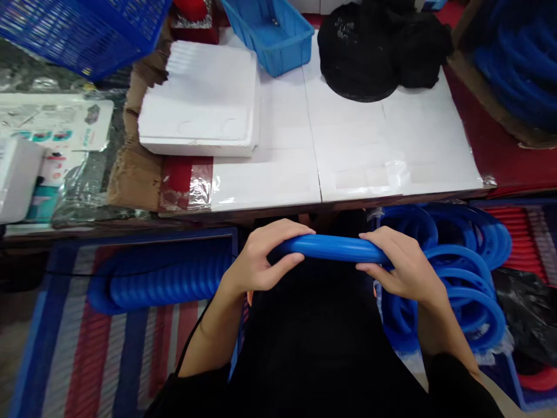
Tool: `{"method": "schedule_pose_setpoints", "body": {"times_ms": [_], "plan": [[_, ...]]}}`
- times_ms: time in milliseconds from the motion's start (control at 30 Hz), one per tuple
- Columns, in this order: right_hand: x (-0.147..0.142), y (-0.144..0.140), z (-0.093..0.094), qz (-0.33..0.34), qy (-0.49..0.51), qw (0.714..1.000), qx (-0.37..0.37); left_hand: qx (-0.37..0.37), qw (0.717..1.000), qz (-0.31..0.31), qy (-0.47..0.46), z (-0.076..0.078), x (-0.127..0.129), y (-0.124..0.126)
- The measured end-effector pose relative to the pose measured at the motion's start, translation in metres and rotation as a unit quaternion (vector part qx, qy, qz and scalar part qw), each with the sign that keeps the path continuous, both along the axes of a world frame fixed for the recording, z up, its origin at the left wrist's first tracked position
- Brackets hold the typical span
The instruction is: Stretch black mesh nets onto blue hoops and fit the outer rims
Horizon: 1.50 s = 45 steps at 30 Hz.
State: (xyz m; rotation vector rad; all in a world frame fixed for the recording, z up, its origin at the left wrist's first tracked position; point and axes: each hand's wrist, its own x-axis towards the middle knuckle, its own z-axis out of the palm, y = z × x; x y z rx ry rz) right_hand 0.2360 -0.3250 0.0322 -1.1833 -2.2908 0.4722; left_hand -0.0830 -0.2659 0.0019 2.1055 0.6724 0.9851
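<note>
— Where spread widest: white-papered desk (357, 151), black cloth heap (374, 46), foam box (200, 98), blue tray (274, 32) behind. And nearer?

— Stacked blue rings (470, 273) at right. Blue ring (335, 248) over the lap, below the desk edge, clasped by left hand (261, 261) and right hand (398, 264), well apart. Probably light, rubbery, smooth, somewhat bendy.

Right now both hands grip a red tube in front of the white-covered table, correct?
Not quite: the tube is blue, not red. The head view shows the left hand and right hand gripping it at either end, in front of the white-covered table.
</note>
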Motion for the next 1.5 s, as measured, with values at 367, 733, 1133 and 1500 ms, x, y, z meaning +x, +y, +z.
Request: {"method": "schedule_pose_setpoints", "body": {"times_ms": [367,733,1133,1500], "plan": [[-0.018,0.004,0.003,-0.01,-0.043,0.99,0.134,0.132,0.985,0.029,0.105,0.024,0.024,-0.003],[0.019,0.017,-0.001,-0.037,0.119,0.986,0.111,-0.039,0.992,0.083,-0.086,-0.011,-0.036,0.01],[0.007,0.017,-0.01,0.006,0.077,0.991,0.105,0.112,0.983,-0.007,0.146,0.032,0.021,0.008],[-0.035,0.005,-0.001,-0.004,0.028,0.987,0.159,0.14,0.985,0.052,0.09,0.022,0.025,-0.013]]}}
